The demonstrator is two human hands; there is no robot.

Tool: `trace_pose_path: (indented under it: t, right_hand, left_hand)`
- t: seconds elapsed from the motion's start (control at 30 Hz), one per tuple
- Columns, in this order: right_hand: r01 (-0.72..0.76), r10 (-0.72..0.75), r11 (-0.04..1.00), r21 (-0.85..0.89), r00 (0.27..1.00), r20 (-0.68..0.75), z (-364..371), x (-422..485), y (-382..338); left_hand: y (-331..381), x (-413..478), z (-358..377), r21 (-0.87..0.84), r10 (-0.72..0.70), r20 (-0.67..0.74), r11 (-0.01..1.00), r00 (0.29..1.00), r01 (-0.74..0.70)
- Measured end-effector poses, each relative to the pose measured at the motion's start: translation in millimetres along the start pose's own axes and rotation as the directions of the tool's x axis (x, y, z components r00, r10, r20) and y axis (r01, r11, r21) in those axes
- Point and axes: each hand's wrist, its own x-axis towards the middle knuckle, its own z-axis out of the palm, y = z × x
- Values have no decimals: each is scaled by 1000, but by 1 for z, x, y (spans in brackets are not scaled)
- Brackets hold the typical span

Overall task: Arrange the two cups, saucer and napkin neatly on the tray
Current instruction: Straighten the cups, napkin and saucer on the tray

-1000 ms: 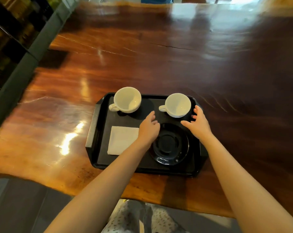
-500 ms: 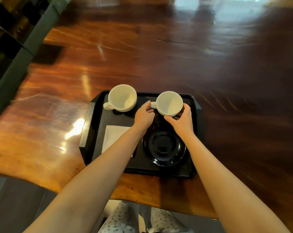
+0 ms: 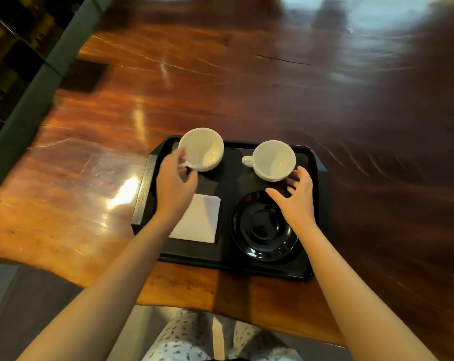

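Glazed white left cup (image 3: 203, 149), likely slick and brittle, pinched at its handle by left hand (image 3: 175, 182); right hand (image 3: 297, 196) spread, fingertips at right cup (image 3: 272, 160).

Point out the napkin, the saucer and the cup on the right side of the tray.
napkin (image 3: 203, 220): head view, middle of the white square.
saucer (image 3: 259, 227): head view, dark centre well.
right cup (image 3: 274, 158): head view, inside of the bowl.
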Motion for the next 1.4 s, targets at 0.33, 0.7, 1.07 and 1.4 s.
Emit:
trace_pose_path:
  t: [0.33,0.7,1.07,1.4]
  right_hand:
    - [18,-13,997,-79,998,58,4,23,-12]
    - [-8,18,990,-139,998,68,3,20,-27]
    - [-44,54,991,-128,996,71,6,5,-28]
    - [-61,70,991,-118,995,76,7,-1,-28]
  left_hand:
    - [-53,87,-18,63,-133,472,991,872,117]
    - [-74,104,-19,-84,46,568,996,822,2]
    - [-75,93,-22,-70,74,583,997,809,-42]
    - [-71,95,-24,-61,69,642,997,763,-39]
